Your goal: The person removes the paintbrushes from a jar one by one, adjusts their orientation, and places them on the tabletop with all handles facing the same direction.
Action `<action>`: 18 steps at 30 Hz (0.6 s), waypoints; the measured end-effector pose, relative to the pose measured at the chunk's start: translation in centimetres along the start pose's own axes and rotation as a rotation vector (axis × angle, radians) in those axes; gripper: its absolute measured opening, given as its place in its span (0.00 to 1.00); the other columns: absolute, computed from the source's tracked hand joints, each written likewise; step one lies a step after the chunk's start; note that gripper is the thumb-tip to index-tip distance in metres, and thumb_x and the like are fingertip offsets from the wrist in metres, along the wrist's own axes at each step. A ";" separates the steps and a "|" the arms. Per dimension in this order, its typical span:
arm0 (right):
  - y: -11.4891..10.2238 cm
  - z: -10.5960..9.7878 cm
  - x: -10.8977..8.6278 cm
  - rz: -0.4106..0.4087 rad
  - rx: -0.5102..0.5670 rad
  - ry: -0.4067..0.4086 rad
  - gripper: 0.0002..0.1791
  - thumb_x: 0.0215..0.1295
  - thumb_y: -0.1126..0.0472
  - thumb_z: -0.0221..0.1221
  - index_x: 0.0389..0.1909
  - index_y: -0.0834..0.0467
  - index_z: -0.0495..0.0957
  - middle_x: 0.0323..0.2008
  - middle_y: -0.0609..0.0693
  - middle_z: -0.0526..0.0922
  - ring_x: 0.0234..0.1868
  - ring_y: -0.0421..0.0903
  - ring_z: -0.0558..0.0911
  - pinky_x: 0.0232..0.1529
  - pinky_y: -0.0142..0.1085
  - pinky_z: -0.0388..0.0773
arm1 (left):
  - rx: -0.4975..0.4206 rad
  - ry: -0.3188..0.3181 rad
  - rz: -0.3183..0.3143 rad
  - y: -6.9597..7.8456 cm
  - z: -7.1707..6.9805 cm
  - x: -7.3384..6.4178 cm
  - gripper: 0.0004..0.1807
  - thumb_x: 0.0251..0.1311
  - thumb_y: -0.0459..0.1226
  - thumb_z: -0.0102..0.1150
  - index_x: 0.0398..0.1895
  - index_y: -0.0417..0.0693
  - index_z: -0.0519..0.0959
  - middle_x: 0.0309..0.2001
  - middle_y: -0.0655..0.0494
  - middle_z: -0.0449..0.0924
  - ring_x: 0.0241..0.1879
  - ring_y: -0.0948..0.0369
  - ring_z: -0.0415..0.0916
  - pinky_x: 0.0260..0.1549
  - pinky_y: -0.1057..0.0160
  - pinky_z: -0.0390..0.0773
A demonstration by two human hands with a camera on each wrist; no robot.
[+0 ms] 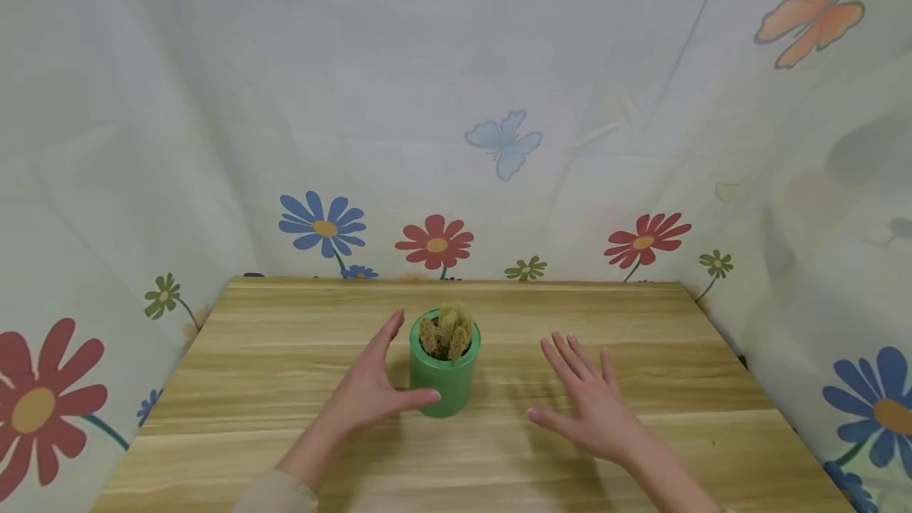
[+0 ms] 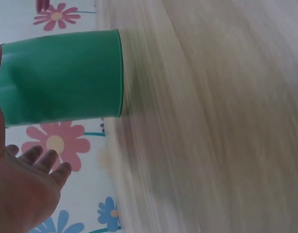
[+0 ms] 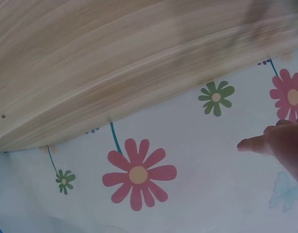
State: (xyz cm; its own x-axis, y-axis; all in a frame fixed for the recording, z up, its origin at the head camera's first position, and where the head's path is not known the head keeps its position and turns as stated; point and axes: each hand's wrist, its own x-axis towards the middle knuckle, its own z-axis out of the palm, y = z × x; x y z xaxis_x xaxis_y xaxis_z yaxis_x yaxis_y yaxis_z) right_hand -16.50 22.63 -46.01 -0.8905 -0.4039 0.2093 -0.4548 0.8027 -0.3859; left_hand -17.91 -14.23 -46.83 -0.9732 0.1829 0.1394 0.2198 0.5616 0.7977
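Wood-grained tabletop (image 1: 606,311) runs forward. Nearest, the left hand (image 1: 366,390), fingers wide, curves beside a green pot (image 1: 450,380), seemingly to suit its width; contact is unclear. The right hand (image 1: 590,408), toward the right edge, spreads wide, holding nothing. Midway between side edges, the pot stands upright, so its tan, bristly plants (image 1: 447,331) point up. Past the far edge hangs a flowered backdrop (image 1: 399,62).

pale beige left sleeve (image 1: 276,495), bare left hand (image 1: 365,396)
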 end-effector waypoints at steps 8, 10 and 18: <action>-2.1 -0.1 0.5 -0.059 0.026 0.025 0.57 0.65 0.31 0.69 0.87 0.48 0.53 0.85 0.50 0.56 0.85 0.56 0.53 0.80 0.67 0.39 | -0.124 0.043 -0.007 0.5 2.1 0.7 0.71 0.44 0.55 0.88 0.87 0.65 0.49 0.84 0.54 0.58 0.82 0.48 0.56 0.75 0.30 0.58; -2.7 -0.2 0.8 -0.077 0.045 0.034 0.57 0.65 0.32 0.69 0.87 0.48 0.54 0.84 0.49 0.57 0.85 0.55 0.54 0.81 0.67 0.42 | -0.130 0.051 -0.021 0.6 2.5 0.8 0.71 0.44 0.56 0.88 0.87 0.67 0.49 0.83 0.53 0.59 0.81 0.47 0.57 0.74 0.29 0.59; -5.1 -0.6 1.9 -0.149 0.094 0.088 0.54 0.65 0.36 0.72 0.86 0.46 0.56 0.83 0.49 0.61 0.83 0.53 0.59 0.81 0.61 0.50 | -0.147 0.078 -0.047 0.9 3.4 0.9 0.70 0.43 0.57 0.88 0.87 0.68 0.50 0.81 0.54 0.63 0.79 0.45 0.62 0.73 0.30 0.62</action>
State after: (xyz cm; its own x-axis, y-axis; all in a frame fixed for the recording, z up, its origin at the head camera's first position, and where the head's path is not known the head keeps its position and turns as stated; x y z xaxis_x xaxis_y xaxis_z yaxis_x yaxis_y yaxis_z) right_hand -15.89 18.03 -43.07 -0.8106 -0.4719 0.3467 -0.5843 0.6904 -0.4264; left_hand -18.38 -10.81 -47.93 -0.9858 0.0931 0.1401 0.1670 0.4426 0.8810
